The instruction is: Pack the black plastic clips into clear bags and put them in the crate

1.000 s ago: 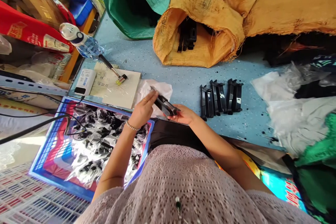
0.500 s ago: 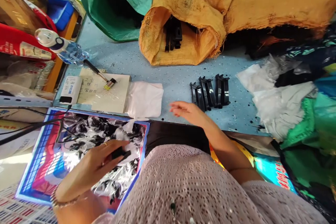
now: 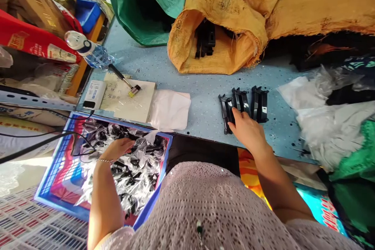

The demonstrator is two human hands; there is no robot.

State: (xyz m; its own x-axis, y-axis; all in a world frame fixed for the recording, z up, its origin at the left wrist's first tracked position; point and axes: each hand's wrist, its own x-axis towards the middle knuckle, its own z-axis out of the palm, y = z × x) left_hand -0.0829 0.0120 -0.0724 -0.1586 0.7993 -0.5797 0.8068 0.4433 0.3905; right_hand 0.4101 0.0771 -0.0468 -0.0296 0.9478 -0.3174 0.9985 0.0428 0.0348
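Note:
Several black plastic parts (image 3: 259, 105) lie in small groups on the blue speckled table (image 3: 205, 86). My right hand (image 3: 247, 127) is at the leftmost group, its thumb and forefinger closed on a black part (image 3: 227, 113). Over the blue basket (image 3: 63, 156), my left hand (image 3: 118, 148) reaches among black parts in clear plastic bags (image 3: 140, 172). Its fingers are bent, and the fingertips are partly hidden, so what they hold cannot be made out. A stack of thin white bags (image 3: 171, 109) lies left of the black parts.
An orange woven sack (image 3: 216, 60) with black parts inside and a green bag (image 3: 125, 11) stand at the back. At left are a water bottle (image 3: 96, 54), a white device (image 3: 95, 93) and a brush-like tool (image 3: 123, 78) on cardboard (image 3: 131, 105). Crumpled plastic (image 3: 316, 113) lies right.
My left hand held a black part over the basket and has moved back and up, with that part no longer visible in it. My right hand has moved right onto the leftmost black parts. The view has shifted.

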